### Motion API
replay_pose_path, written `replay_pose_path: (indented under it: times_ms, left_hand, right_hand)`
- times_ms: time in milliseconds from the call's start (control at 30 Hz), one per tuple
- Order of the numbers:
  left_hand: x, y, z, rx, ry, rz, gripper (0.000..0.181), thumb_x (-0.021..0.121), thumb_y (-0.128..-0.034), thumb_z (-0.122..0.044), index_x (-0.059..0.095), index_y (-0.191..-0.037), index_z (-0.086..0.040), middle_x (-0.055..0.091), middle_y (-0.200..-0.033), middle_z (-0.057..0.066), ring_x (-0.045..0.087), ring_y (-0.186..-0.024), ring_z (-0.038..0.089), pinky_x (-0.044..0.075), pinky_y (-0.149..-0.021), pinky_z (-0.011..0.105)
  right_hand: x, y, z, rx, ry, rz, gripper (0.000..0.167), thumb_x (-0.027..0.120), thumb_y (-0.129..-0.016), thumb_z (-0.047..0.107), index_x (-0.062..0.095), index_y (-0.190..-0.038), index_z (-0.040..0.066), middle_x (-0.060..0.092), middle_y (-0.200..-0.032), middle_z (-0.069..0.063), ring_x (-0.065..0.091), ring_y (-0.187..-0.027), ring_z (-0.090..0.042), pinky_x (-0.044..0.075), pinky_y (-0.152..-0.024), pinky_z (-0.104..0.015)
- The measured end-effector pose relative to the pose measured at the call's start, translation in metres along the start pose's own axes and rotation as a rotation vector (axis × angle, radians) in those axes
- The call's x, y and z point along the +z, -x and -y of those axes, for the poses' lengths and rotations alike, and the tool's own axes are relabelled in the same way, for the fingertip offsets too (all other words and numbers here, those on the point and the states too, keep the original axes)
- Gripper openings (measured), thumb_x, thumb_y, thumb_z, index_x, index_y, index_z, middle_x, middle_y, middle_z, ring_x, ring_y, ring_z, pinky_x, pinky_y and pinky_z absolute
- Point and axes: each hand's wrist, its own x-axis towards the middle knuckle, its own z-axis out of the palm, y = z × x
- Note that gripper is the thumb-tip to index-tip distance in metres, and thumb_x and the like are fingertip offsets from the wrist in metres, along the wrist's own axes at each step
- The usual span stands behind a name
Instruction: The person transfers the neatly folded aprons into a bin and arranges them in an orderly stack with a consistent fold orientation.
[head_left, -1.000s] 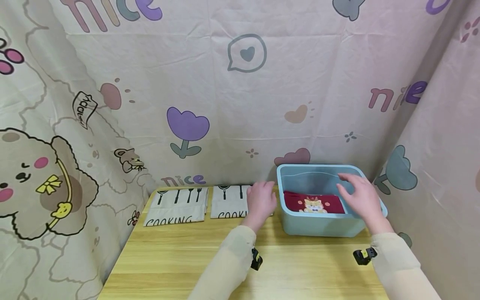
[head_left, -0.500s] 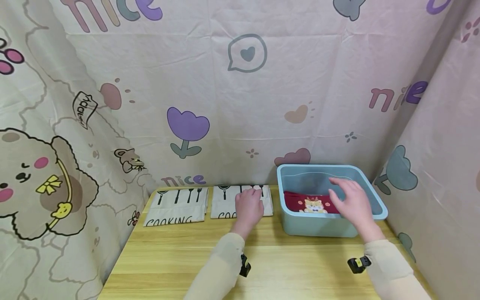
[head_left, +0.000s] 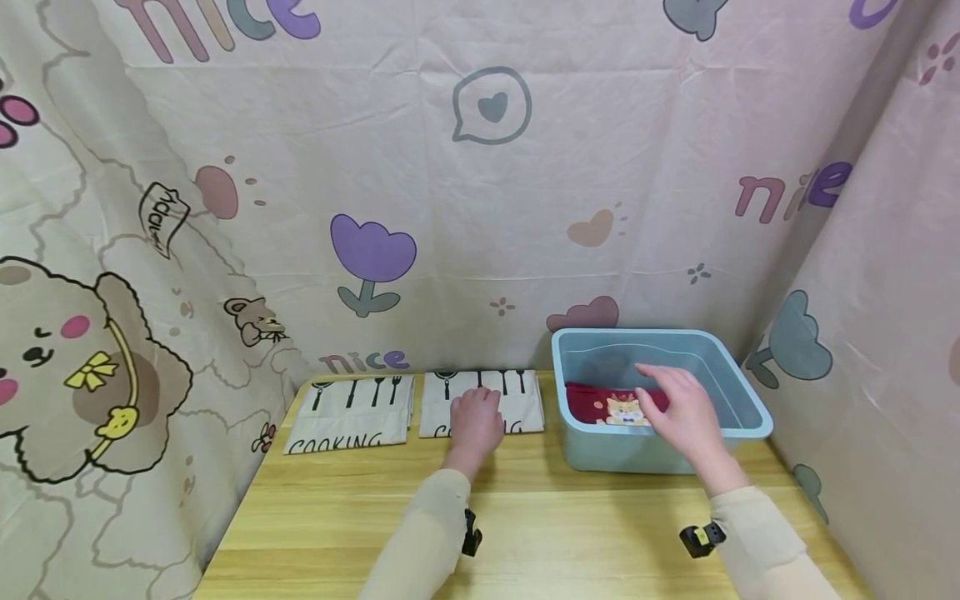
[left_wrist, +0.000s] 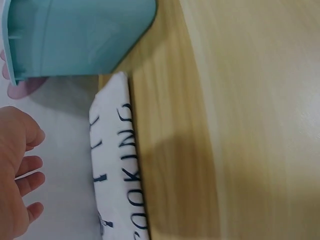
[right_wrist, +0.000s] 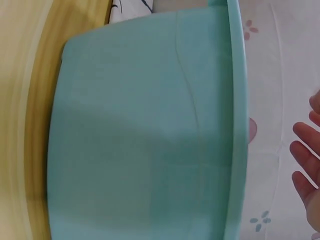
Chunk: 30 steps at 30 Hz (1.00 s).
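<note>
My left hand point(head_left: 477, 427) hovers over the right-hand folded white dish towel point(head_left: 525, 410), which bears black utensils and "COOKING" lettering. In the left wrist view that hand point(left_wrist: 17, 172) shows loosely bent fingers with nothing in them, apart from the towel point(left_wrist: 112, 160). A second, similar folded towel point(head_left: 351, 414) lies to its left. Above the front rim of a light blue plastic bin point(head_left: 622, 452) is my right hand point(head_left: 684, 414), fingers relaxed and spread from the thumb, holding nothing. Inside the bin lies a dark red cloth point(head_left: 587, 405) with a cartoon animal print, partly hidden by the right hand.
All of this stands on a light wooden table point(head_left: 555, 533), the towels and bin along its back edge. A printed curtain point(head_left: 495, 208) hangs directly behind and on both sides. Small black cameras point(head_left: 471, 533) are strapped to both wrists.
My left hand has moved left from the bin's side across the right-hand towel. The right hand has shifted left and slightly down over the bin. Towels and bin stay in place.
</note>
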Motion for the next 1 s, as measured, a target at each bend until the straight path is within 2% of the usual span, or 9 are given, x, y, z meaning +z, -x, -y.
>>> replay_pose_path:
  times_ms: [167, 367, 633, 867, 1000]
  left_hand:
    - [0.003, 0.004, 0.008, -0.04, 0.01, 0.067, 0.04, 0.07, -0.0899, -0.021, 0.064, -0.127, -0.009, 0.062, -0.126, 0.01, 0.055, -0.116, 0.03, 0.04, -0.101, 0.05]
    - [0.007, 0.01, 0.018, -0.078, 0.011, 0.107, 0.04, 0.07, -0.0911, -0.022, 0.063, -0.129, -0.009, 0.062, -0.127, 0.01, 0.055, -0.117, 0.03, 0.04, -0.101, 0.05]
    - [0.019, 0.016, 0.033, -0.101, 0.037, 0.103, 0.038, 0.069, -0.0918, -0.021, 0.064, -0.127, -0.008, 0.063, -0.126, 0.012, 0.056, -0.115, 0.032, 0.042, -0.099, 0.052]
    - [0.022, 0.02, 0.039, -0.116, 0.05, 0.116, 0.037, 0.069, -0.0915, -0.019, 0.065, -0.126, -0.008, 0.063, -0.126, 0.012, 0.056, -0.115, 0.032, 0.042, -0.099, 0.052]
    - [0.025, 0.022, 0.042, -0.117, 0.051, 0.123, 0.035, 0.068, -0.0912, -0.017, 0.066, -0.124, -0.007, 0.063, -0.125, 0.013, 0.056, -0.114, 0.033, 0.043, -0.097, 0.052]
  right_hand:
    - [0.01, 0.005, 0.007, 0.007, -0.032, -0.006, 0.043, 0.076, -0.081, 0.006, 0.065, -0.122, 0.002, 0.067, -0.117, -0.019, 0.057, -0.111, -0.038, 0.044, -0.094, -0.059]
    - [0.025, 0.007, 0.014, -0.057, -0.053, -0.03, 0.04, 0.077, -0.078, 0.003, 0.068, -0.117, 0.0, 0.069, -0.112, -0.019, 0.059, -0.106, -0.039, 0.045, -0.091, -0.055]
    - [0.036, 0.008, 0.024, -0.042, -0.107, -0.015, 0.041, 0.078, -0.079, 0.005, 0.069, -0.119, 0.003, 0.069, -0.115, -0.014, 0.059, -0.109, -0.034, 0.045, -0.092, -0.054]
    - [0.042, 0.009, 0.031, -0.084, -0.121, -0.036, 0.04, 0.079, -0.079, 0.007, 0.07, -0.118, 0.005, 0.07, -0.112, -0.011, 0.061, -0.106, -0.031, 0.047, -0.09, -0.05]
    - [0.043, 0.01, 0.036, -0.081, -0.127, -0.037, 0.038, 0.079, -0.08, 0.007, 0.07, -0.117, 0.006, 0.07, -0.112, -0.01, 0.061, -0.106, -0.03, 0.047, -0.09, -0.048]
